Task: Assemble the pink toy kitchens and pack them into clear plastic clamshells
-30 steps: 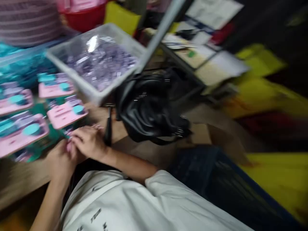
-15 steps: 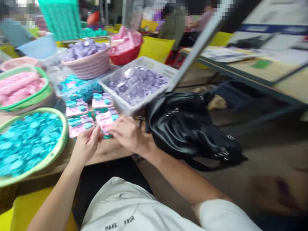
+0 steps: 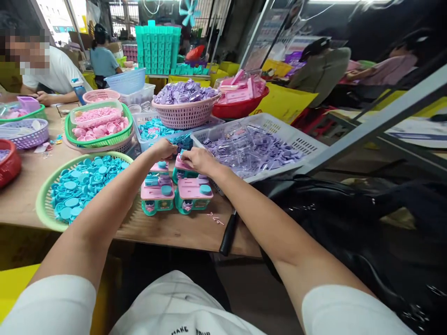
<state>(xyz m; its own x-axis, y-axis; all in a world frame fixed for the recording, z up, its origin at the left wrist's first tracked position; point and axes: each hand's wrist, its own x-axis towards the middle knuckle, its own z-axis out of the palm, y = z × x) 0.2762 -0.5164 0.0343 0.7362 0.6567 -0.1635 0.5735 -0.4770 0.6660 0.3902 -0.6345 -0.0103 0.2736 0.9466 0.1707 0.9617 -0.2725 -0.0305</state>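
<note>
On the wooden worktable [image 3: 31,195], both hands now reach further out than half a second ago, when they worked close to the near edge. Left hand [image 3: 163,150] is curled over the back-left toy unit [image 3: 159,167]; grip unclear. Right hand [image 3: 194,160] pinches the pink lid of the back-right toy unit [image 3: 182,170]. The view has swung up and steadied, so work seems to have moved to the rear pair of toys. Front two toy units [image 3: 176,194] sit untouched: teal bodies, pink tops, round teal buttons, glossy moulded plastic. Green woven basket [image 3: 44,204] holds teal discs; white slotted crate [image 3: 307,146] holds clear lilac pieces. Black-handled tool [image 3: 228,235] overhangs the edge.
</note>
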